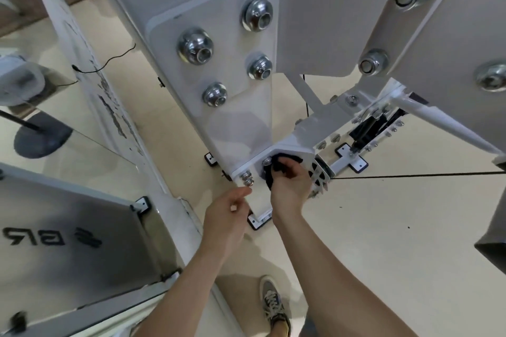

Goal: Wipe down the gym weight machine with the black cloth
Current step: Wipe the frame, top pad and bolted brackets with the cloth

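Head view: right fingers (288, 167) around black cloth (269, 179) at machine (241, 128) edge, left fingers (241, 193) loose.

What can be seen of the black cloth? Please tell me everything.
The black cloth is soft-looking fabric, crumpled into a bunch. The right hand grips it and covers most of it; only dark folds show above and left of the fingers. It is pressed against the low end of the white machine bracket, beside a silver bolt. Its full shape is hidden.
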A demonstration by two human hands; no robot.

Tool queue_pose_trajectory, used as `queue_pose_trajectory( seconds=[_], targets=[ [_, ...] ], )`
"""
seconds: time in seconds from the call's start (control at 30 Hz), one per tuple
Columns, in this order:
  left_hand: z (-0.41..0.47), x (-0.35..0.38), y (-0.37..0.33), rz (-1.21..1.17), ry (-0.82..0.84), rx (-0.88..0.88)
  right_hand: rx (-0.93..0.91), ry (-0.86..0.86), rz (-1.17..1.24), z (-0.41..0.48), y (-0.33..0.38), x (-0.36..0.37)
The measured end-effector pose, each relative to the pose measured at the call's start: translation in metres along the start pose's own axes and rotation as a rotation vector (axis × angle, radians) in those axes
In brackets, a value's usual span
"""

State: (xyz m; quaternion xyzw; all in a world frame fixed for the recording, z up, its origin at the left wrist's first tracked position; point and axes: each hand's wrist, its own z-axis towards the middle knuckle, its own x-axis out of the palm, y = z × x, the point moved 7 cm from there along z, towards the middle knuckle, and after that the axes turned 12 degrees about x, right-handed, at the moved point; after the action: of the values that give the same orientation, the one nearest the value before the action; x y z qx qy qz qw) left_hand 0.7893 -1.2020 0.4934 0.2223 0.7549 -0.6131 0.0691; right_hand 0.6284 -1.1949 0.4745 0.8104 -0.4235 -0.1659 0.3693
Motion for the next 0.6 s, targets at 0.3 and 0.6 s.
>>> queue_pose_trajectory(
  seconds=[0.3,0.6],
  targets=[
    [-0.007,-0.005,-0.001,-0.453,-0.179,-0.168,0.214,0.317,0.004,-0.030,-0.043,0.017],
    [0.003,0.021,0.007,-0.375,-0.108,-0.314,0.283,0.370,0.118,-0.026,-0.037,0.015]
  ],
)
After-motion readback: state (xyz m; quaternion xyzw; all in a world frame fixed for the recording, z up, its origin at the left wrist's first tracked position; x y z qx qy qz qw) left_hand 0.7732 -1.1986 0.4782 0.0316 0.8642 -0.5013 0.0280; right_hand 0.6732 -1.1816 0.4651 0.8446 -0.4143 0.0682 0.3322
